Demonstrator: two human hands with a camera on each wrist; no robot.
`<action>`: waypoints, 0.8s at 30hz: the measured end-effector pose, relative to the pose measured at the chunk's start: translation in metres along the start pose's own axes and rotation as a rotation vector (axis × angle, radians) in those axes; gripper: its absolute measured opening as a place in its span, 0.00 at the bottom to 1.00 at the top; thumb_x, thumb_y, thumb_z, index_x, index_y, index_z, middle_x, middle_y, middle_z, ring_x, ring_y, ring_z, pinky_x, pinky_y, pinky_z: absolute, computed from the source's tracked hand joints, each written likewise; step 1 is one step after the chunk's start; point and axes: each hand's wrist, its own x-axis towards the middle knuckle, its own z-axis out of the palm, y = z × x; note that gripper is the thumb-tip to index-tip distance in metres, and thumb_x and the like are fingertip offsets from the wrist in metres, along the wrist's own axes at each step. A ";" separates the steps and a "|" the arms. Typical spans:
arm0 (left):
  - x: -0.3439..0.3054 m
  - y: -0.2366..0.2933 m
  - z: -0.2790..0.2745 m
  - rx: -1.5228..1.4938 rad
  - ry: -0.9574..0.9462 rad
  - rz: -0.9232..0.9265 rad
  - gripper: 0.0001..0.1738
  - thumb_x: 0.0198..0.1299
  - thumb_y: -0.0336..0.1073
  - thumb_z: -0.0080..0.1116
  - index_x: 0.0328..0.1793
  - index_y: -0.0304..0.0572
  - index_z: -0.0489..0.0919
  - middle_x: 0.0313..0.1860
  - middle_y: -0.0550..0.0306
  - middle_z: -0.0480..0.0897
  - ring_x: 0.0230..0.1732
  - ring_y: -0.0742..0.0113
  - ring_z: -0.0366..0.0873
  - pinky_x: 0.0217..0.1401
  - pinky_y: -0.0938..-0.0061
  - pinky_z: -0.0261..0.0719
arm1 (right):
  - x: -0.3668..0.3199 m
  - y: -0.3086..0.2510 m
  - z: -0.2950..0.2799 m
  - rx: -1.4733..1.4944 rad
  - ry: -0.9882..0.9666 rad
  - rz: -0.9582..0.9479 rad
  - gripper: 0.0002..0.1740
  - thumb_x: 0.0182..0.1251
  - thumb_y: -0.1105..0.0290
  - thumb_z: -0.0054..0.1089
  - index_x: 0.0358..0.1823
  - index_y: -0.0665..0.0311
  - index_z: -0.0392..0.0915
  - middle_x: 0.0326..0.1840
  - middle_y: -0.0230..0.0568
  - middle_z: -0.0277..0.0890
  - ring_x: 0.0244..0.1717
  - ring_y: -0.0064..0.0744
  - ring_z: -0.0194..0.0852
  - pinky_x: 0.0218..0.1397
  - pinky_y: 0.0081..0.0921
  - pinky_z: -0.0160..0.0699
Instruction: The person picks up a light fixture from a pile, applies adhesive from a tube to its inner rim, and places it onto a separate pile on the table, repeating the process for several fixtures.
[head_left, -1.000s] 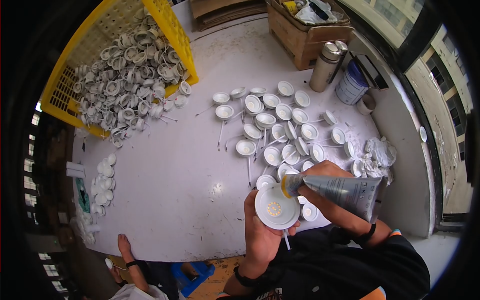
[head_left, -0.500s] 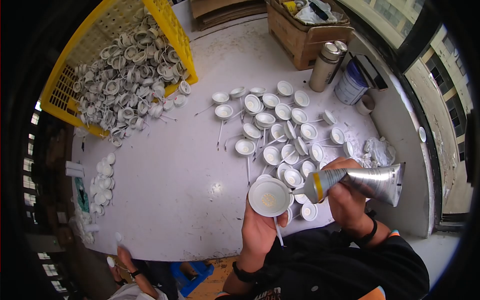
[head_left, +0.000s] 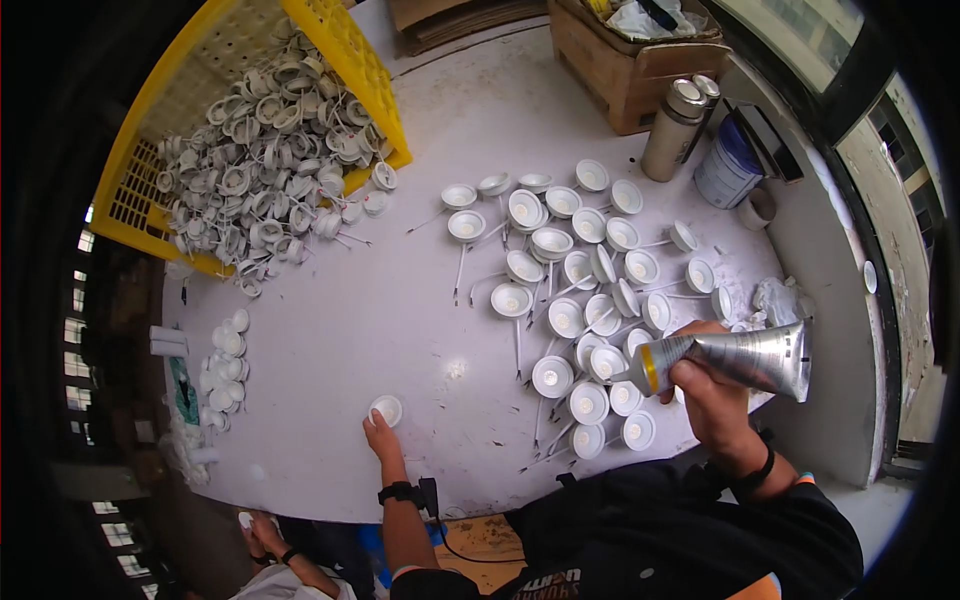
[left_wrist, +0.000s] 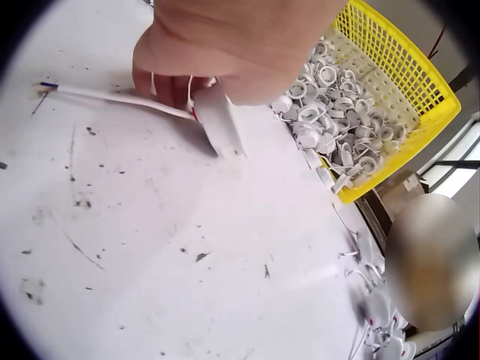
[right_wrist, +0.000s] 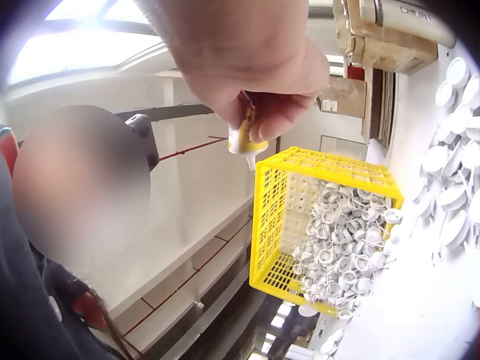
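Observation:
My left hand is over the middle of the table's front part, holding a round white LED downlight. In the left wrist view the downlight stands tilted on its edge at the tabletop, its white cable trailing left; the curled fingers partly hide it. My right hand grips a silver squeeze tube with a yellow band, its nozzle pointing left over the downlights. The right wrist view shows the tube's yellow-and-white nozzle end below the fingers. Several downlights face up, showing LED dots.
A tipped yellow crate full of white lamp housings stands at the back left. White discs lie along the left side. Flasks, a bucket and a cardboard box line the back right. Another person's hands are at front left.
My left hand has moved left from beside the nozzle and now holds a downlight there. A downlight shows among the group where that hand was. The right hand keeps the tube, turned level.

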 end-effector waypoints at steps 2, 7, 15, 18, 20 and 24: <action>0.000 0.002 0.002 0.717 0.630 0.336 0.25 0.59 0.49 0.40 0.53 0.36 0.65 0.46 0.47 0.70 0.47 0.56 0.69 0.47 0.68 0.67 | 0.006 0.000 -0.002 -0.048 0.010 0.029 0.15 0.52 0.68 0.57 0.36 0.67 0.65 0.29 0.38 0.66 0.24 0.25 0.66 0.22 0.20 0.67; -0.049 0.083 0.080 -0.104 -0.310 0.451 0.20 0.59 0.43 0.46 0.49 0.35 0.70 0.41 0.53 0.75 0.42 0.68 0.72 0.42 0.76 0.69 | 0.017 0.007 0.000 -0.010 0.041 0.084 0.15 0.51 0.68 0.57 0.38 0.67 0.65 0.30 0.38 0.67 0.25 0.25 0.67 0.23 0.20 0.67; -0.056 0.136 0.207 0.331 -0.282 0.399 0.28 0.44 0.52 0.54 0.38 0.30 0.72 0.35 0.40 0.77 0.39 0.49 0.75 0.42 0.62 0.70 | 0.020 0.002 -0.002 -0.098 0.010 0.095 0.15 0.54 0.70 0.58 0.39 0.68 0.65 0.29 0.38 0.70 0.26 0.21 0.69 0.27 0.16 0.70; -0.042 0.127 0.204 0.243 -0.377 0.316 0.25 0.44 0.46 0.53 0.39 0.28 0.71 0.35 0.40 0.77 0.38 0.51 0.75 0.42 0.63 0.70 | 0.016 0.000 -0.007 -0.095 0.006 0.098 0.14 0.54 0.72 0.58 0.40 0.68 0.65 0.29 0.38 0.71 0.26 0.21 0.70 0.27 0.16 0.71; -0.048 0.127 0.185 -0.226 -0.493 0.082 0.19 0.46 0.40 0.48 0.40 0.30 0.71 0.28 0.50 0.76 0.26 0.66 0.73 0.32 0.73 0.71 | 0.013 -0.001 -0.009 -0.119 -0.008 0.087 0.15 0.54 0.72 0.58 0.41 0.68 0.65 0.28 0.37 0.71 0.26 0.21 0.70 0.28 0.16 0.71; -0.098 0.139 0.115 -0.621 -0.827 -0.114 0.19 0.50 0.40 0.46 0.45 0.34 0.69 0.27 0.52 0.74 0.19 0.72 0.65 0.23 0.80 0.64 | 0.005 -0.004 -0.009 -0.092 -0.013 0.082 0.15 0.54 0.72 0.58 0.41 0.68 0.65 0.28 0.38 0.71 0.25 0.21 0.70 0.28 0.16 0.70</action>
